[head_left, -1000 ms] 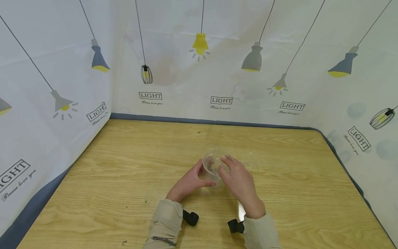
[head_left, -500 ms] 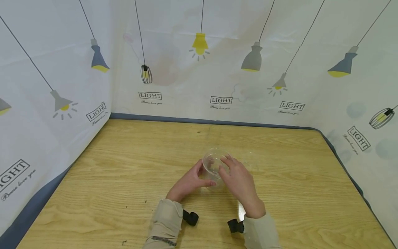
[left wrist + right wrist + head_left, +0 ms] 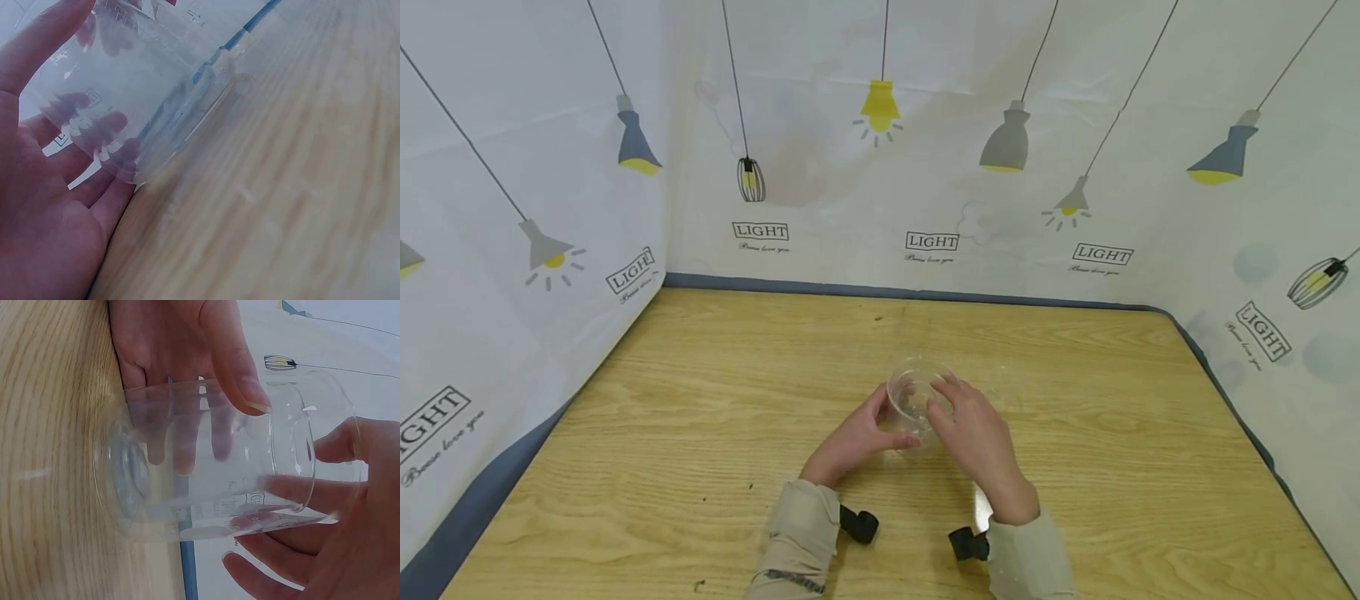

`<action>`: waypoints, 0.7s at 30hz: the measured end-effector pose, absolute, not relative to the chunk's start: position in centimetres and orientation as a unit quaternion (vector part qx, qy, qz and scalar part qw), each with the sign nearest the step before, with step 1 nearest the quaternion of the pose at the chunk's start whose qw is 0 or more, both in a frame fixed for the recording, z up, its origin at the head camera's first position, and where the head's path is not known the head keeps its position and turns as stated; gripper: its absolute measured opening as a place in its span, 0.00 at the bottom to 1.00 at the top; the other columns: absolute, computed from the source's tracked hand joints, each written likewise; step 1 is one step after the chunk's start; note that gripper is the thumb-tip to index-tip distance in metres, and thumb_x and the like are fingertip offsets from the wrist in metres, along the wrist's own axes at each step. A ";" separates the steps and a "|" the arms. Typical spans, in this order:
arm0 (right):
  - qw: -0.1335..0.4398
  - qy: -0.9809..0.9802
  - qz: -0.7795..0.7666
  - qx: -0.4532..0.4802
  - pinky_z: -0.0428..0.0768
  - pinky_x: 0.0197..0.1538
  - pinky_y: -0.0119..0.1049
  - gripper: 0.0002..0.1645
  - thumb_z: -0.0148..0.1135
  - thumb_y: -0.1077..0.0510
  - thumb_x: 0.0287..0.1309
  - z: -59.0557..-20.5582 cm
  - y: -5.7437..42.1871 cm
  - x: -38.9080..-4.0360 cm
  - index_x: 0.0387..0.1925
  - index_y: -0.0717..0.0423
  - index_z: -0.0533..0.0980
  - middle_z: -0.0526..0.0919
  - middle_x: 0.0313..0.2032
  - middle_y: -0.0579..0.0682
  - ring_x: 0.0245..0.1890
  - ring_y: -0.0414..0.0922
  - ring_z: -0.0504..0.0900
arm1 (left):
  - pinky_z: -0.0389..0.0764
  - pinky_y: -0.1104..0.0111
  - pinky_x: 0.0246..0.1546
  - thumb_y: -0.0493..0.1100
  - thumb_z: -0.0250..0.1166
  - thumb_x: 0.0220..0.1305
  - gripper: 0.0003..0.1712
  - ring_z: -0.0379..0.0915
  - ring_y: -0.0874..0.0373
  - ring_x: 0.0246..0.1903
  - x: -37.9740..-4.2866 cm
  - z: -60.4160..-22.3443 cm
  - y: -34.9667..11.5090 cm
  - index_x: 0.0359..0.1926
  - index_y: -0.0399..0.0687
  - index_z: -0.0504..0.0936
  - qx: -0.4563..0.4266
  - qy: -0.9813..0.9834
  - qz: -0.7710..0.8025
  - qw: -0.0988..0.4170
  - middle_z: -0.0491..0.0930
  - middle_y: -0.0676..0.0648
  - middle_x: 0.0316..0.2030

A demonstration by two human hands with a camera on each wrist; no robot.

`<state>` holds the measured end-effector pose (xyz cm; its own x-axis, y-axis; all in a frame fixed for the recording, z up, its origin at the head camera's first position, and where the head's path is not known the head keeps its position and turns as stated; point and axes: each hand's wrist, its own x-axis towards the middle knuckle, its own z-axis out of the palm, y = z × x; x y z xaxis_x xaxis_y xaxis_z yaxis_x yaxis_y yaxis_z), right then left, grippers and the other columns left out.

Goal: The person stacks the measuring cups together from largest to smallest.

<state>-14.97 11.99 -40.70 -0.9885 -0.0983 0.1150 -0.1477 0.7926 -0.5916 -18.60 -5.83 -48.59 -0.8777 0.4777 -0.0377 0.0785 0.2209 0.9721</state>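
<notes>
A clear beaker (image 3: 912, 385) stands upright on the wooden table, its mouth facing up. Within its wide rim a narrower clear rim (image 3: 306, 445) shows, like a second vessel nested inside. My left hand (image 3: 857, 442) grips the beaker low from the left, thumb on the near side and fingers round the back, seen through the wall. From the right, my right hand (image 3: 981, 437) reaches over the mouth. Its thumb (image 3: 337, 440) dips at the rim and the index finger lies opposite, the two pinching the glass, while the other fingers extend along the outside.
Just right of the beaker, a faint transparent round shape (image 3: 1003, 385) lies on the table (image 3: 700, 400). Fabric walls (image 3: 820, 167) printed with lamps enclose the left, back and right sides. Black straps (image 3: 859, 527) stick out from both sleeves.
</notes>
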 end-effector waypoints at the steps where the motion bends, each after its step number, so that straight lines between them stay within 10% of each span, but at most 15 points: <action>1: 0.039 -0.946 0.316 0.066 0.67 0.51 0.54 0.26 0.43 0.43 0.61 -40.7 12.0 -15.0 0.53 0.52 0.73 0.65 0.60 0.51 0.59 0.51 0.63 | 0.57 0.57 0.58 0.57 0.70 0.44 0.50 0.53 0.58 0.61 -18.6 -48.6 -5.8 0.65 0.73 0.49 0.182 0.763 0.597 0.167 0.57 0.58 0.62; 21: 0.026 -0.943 0.326 0.065 0.65 0.52 0.56 0.26 0.44 0.45 0.62 -40.7 12.0 -15.0 0.56 0.51 0.70 0.62 0.62 0.54 0.60 0.54 0.61 | 0.57 0.56 0.58 0.57 0.70 0.44 0.51 0.52 0.57 0.61 -18.5 -48.5 -5.9 0.65 0.72 0.48 0.175 0.771 0.589 0.168 0.56 0.56 0.63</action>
